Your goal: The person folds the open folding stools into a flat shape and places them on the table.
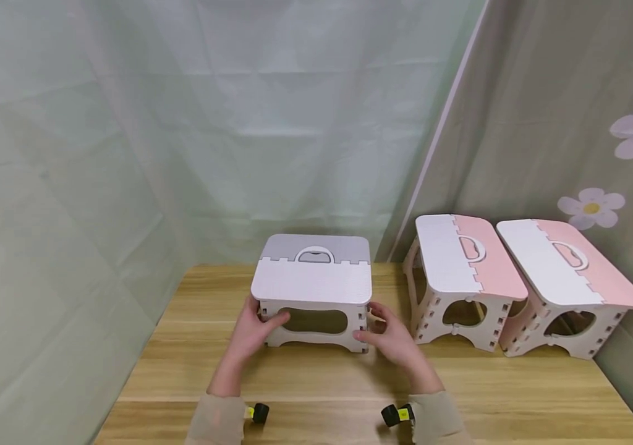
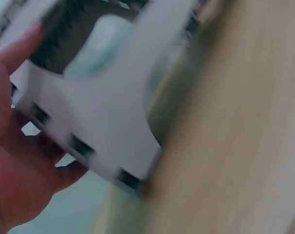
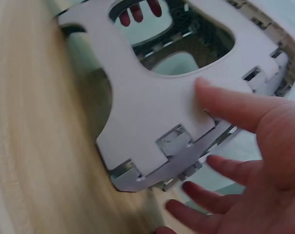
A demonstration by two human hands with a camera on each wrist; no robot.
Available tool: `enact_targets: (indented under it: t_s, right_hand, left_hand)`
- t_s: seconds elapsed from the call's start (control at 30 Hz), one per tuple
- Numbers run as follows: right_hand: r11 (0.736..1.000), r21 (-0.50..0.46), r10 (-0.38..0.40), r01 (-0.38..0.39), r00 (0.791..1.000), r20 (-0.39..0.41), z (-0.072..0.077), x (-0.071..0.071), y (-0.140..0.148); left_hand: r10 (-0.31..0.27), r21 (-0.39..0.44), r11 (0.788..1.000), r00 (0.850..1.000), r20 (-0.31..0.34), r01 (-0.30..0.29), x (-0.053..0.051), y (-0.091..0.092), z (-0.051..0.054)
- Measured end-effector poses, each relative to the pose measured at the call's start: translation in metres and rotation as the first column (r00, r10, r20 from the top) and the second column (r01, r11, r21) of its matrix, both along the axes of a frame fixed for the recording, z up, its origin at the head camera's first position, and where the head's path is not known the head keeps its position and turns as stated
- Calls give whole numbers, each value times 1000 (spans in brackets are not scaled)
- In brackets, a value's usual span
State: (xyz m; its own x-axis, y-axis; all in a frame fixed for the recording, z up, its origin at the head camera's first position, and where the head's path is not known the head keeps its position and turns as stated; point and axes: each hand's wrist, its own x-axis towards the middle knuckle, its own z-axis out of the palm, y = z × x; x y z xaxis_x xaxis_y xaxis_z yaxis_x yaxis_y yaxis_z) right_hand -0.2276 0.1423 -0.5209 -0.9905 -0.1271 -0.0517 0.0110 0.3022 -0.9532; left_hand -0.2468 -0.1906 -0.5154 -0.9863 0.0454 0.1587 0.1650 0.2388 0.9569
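Note:
A stool (image 1: 311,284) with a grey-and-white top and a white handle stands upright on its legs at the middle of the table. My left hand (image 1: 252,334) grips its left side, thumb on the front panel beside the oval opening. At the opposite side my right hand (image 1: 395,341) holds the leg corner, its thumb against the front panel. In the left wrist view, fingers of the left hand (image 2: 21,170) reach round the notched edge of the stool (image 2: 99,112). The right wrist view shows the right hand (image 3: 264,156) with spread fingers alongside the stool (image 3: 142,102).
Two pink-and-white stools, one (image 1: 439,259) nearer the middle and another (image 1: 550,266) farther right, stand side by side on the wooden table (image 1: 316,395). A pale curtain (image 1: 294,123) hangs behind the table; a grey one with flowers (image 1: 533,111) hangs at the right.

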Motion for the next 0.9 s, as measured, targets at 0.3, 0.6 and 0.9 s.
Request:
enact_targets:
  t_s: [0.3,0.6,0.9]
  right_hand:
    - [974,222,-24,35,999,-49,-11,1,-8]
    - [948,315,-14,34,998,-66,-13,2,-15]
    - [957,290,5,12,998,-58,-22,0,-15]
  left_hand:
    - [-48,-115,992,997,66,56,-6,-15,-18]
    - [-39,-205,977,993,109,61,-7,-18,-22]
    - [-65,-201,976,992,110,86,-6,-21,-23]
